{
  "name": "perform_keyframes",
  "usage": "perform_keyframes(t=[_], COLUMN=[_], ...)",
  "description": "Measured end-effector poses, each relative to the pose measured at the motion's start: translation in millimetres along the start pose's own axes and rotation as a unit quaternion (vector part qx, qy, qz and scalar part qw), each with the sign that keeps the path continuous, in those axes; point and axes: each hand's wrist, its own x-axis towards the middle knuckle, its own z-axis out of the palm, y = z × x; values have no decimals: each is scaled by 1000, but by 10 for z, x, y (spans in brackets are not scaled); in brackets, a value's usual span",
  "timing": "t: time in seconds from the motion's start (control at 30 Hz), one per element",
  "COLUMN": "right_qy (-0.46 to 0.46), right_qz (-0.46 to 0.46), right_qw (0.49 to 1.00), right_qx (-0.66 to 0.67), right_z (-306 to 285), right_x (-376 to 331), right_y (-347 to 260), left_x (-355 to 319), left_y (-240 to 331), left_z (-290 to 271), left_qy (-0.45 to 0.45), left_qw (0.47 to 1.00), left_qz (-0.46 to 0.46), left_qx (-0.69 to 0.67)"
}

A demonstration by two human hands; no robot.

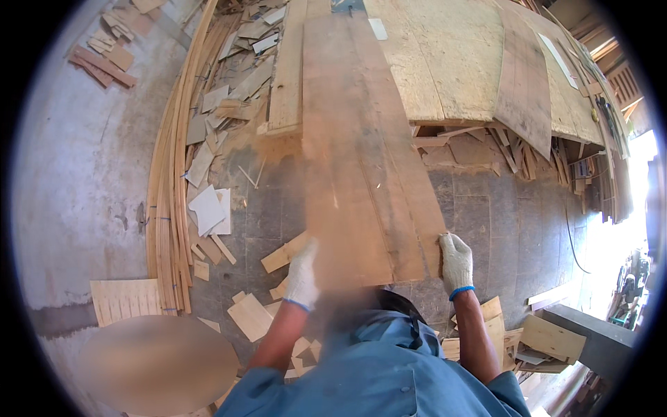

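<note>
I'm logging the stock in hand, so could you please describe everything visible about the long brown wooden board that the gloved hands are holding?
The long brown wooden board is a wide, thin, flat sheet with lengthwise grain and darker streaks. It runs away from the person toward the pale sheets stacked on the work surface. Its near end is raised over the dark tiled floor. The white-gloved left hand is at its near left corner, blurred; the white-gloved right hand grips its near right edge.
</note>
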Motion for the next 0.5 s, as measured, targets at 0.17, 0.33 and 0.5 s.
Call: perform_keyframes(t=[0.17,0.33,0.5], right_qy=[16,-2,11], right_qz=[-71,-38,-39], right_qw=[997,999,998], right_qx=[5,-13,-49], right_z=[155,202,112], right_x=[306,382,106], right_y=[367,311,415], left_x=[169,285,56], left_y=[97,92,-65], left_z=[1,-17,-62], left_qy=[31,46,3], left_qw=[1000,999,999], left_qz=[0,6,16], left_qx=[6,17,50])
